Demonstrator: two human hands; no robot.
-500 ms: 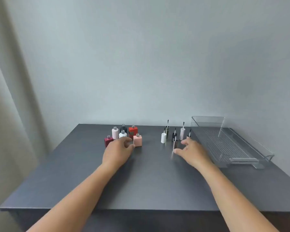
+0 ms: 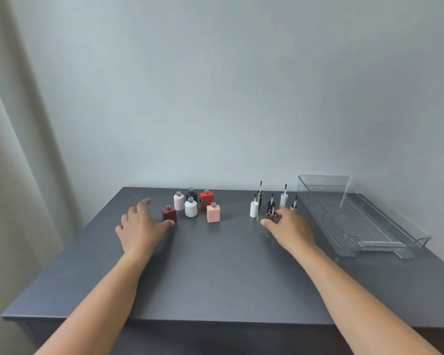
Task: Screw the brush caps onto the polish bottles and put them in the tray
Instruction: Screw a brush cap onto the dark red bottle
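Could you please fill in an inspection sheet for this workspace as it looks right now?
Surface: dark grey table, matte.
Job's things: six uncapped polish bottles grouped back left; six brush caps standing brush-up, centre right; clear tray at right, no bottles in it.
Clutter: nothing seen.
Grippers: left hand open, thumb by the dark red bottle; right hand has thumb and forefinger either side of the brown cap, grip unclear.
Cables: nothing seen.
Surroundings: pale wall; curtain at left.
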